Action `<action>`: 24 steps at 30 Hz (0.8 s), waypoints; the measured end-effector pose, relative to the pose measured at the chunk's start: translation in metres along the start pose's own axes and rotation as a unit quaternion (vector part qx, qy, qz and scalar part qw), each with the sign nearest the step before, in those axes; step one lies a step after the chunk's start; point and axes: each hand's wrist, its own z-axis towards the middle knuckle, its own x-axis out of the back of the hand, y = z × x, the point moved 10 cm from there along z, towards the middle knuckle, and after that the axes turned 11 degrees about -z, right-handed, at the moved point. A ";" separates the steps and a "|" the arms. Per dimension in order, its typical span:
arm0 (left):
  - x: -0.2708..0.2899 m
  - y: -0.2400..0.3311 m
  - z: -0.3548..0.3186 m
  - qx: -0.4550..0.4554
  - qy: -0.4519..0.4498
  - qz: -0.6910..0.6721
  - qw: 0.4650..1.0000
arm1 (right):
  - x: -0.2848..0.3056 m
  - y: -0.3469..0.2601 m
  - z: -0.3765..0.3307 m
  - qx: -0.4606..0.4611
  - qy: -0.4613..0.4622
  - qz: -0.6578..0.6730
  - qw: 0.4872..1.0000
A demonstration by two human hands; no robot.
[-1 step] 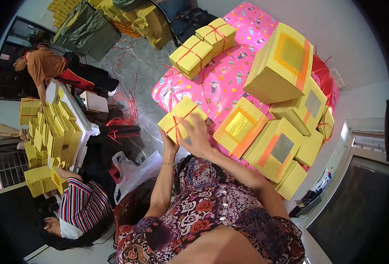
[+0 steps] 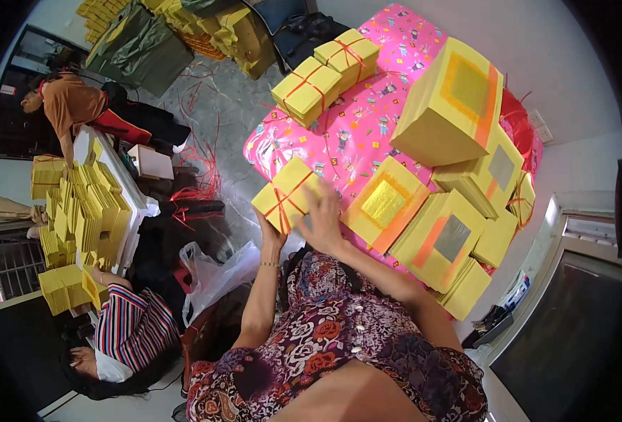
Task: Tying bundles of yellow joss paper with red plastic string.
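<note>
A bundle of yellow paper [image 2: 286, 191], tied crosswise with red string, lies at the pink table's near left edge. My left hand [image 2: 273, 233] grips its near left side, the thumb along the edge and the other fingers mostly hidden by the stack. Against the bundle's right side is my right hand [image 2: 321, 219], its fingers spread and slightly blurred. Just right of that hand lies a yellow stack with a gold square and orange bands [image 2: 383, 200]. Beside it sits another stack with a silver square [image 2: 451, 239].
The pink patterned table cover [image 2: 356, 133] carries two tied bundles [image 2: 307, 90] at the far left and a tall yellow stack [image 2: 451, 102] at right. Two people work at a white table [image 2: 131, 211] on the left. A clear plastic bag [image 2: 216, 278] and red string [image 2: 198, 179] lie nearby.
My right hand has shifted slightly, its fingers now more upright and spread at the bundle's right side. The bundle and my left hand have barely moved.
</note>
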 end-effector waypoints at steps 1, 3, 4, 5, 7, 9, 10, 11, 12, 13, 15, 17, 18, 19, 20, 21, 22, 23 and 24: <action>0.004 0.000 -0.004 -0.001 0.015 -0.014 1.000 | 0.011 0.024 -0.006 -0.087 0.060 -0.011 0.994; 0.033 0.000 -0.005 0.019 0.014 -0.056 0.998 | 0.010 0.054 -0.020 -0.224 0.133 -0.015 0.965; 0.038 -0.004 -0.005 0.023 0.017 -0.056 0.998 | -0.006 0.069 -0.024 -0.228 0.131 -0.016 0.965; 0.035 -0.003 -0.004 0.013 -0.009 -0.034 0.999 | -0.052 0.095 -0.024 -0.274 0.026 0.150 0.950; 0.034 0.001 -0.005 -0.030 0.012 0.022 0.999 | -0.088 0.090 -0.027 -0.341 -0.099 0.323 0.877; 0.014 0.005 -0.001 -0.023 0.003 0.027 0.999 | -0.088 0.088 -0.013 -0.305 -0.031 0.222 0.926; 0.004 0.006 0.004 -0.015 -0.009 0.034 0.999 | -0.071 0.085 -0.003 -0.264 0.041 0.118 0.956; -0.001 0.009 0.010 -0.024 0.007 0.005 1.000 | -0.084 0.093 0.002 -0.284 -0.002 0.197 0.938; -0.013 0.009 0.018 -0.013 0.001 0.012 1.000 | -0.088 0.101 0.007 -0.261 -0.016 0.202 0.944; -0.008 0.015 0.023 -0.030 0.029 0.026 0.999 | -0.080 0.092 0.011 -0.255 -0.036 0.226 0.939; -0.005 0.026 0.042 -0.046 0.056 0.074 0.995 | -0.056 0.083 0.012 -0.245 -0.038 0.234 0.940; -0.004 0.040 0.068 -0.074 0.081 0.066 0.992 | -0.040 0.087 0.005 -0.246 -0.045 0.237 0.939; 0.001 0.047 0.080 -0.079 0.096 0.062 0.990 | -0.037 0.089 -0.003 -0.242 -0.057 0.238 0.939; 0.003 0.057 0.095 -0.073 0.068 0.049 0.994 | -0.024 0.089 -0.008 -0.223 -0.008 0.218 0.950; 0.004 0.065 0.108 -0.066 0.039 0.036 0.996 | -0.016 0.092 -0.018 -0.236 -0.002 0.215 0.947; -0.009 0.068 0.114 -0.063 0.025 0.038 0.997 | -0.008 0.096 -0.030 -0.252 -0.015 0.222 0.942; -0.030 0.071 0.120 -0.062 0.010 0.041 0.997 | -0.001 0.101 -0.042 -0.266 -0.025 0.230 0.936; -0.037 0.076 0.127 -0.058 0.002 0.047 0.997 | 0.005 0.104 -0.053 -0.251 -0.015 0.168 0.953; -0.044 0.079 0.133 -0.055 -0.006 0.051 0.997 | 0.013 0.107 -0.066 -0.263 -0.009 0.167 0.950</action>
